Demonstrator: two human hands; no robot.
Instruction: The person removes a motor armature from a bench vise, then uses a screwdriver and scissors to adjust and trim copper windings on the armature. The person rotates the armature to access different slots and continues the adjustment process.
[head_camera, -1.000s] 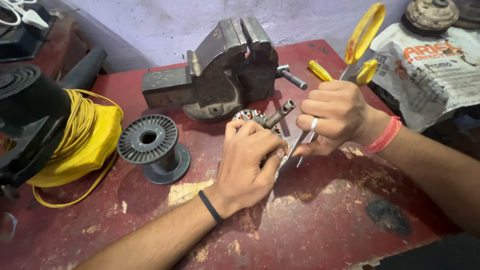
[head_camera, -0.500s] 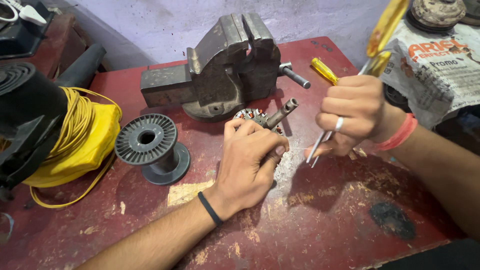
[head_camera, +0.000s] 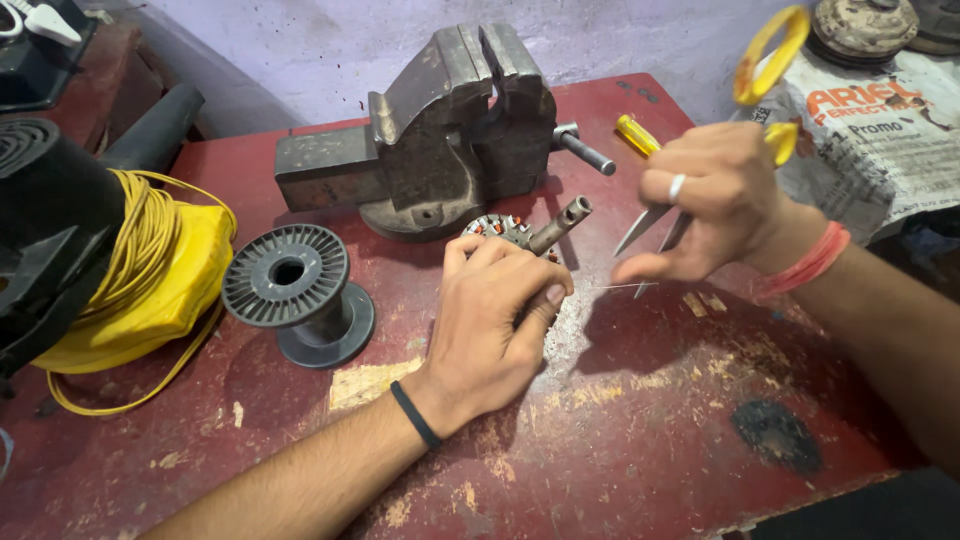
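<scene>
A worn red workbench (head_camera: 620, 440), its paint chipped and scratched, filled the frame. At 12 o'clock on it stood a heavy grey bench vise (head_camera: 450, 130), jaws slightly parted, its handle bar pointing toward 3 o'clock. At 9 o'clock lay a coil of yellow wire (head_camera: 150, 270), partly under a black machine housing (head_camera: 50, 230) at the left edge. Just beside the coil, toward the centre, stood an empty dark grey plastic spool (head_camera: 295, 290), upright on its lower flange. At 2 o'clock, off the bench's far corner, lay a printed plastic bag (head_camera: 880, 140) with rusty round metal parts (head_camera: 865, 25) on top.

The left hand (head_camera: 490, 320), a black band on its wrist, was clenched over a small motor armature (head_camera: 520, 235) resting on the bench at the centre, just in front of the vise base. Only the copper-wound end and the steel shaft showed past the fingers, the shaft pointing toward 2 o'clock.

The right hand (head_camera: 710, 200), at 2 o'clock from the armature and raised clear of the bench, grasped yellow-handled scissors (head_camera: 700, 170), blades aimed down toward 7 o'clock. A ring sat on one finger and a red band on the wrist. A fine wire (head_camera: 625, 286) ran between thumb and armature. Behind the hand lay a yellow-handled screwdriver (head_camera: 637, 135).
</scene>
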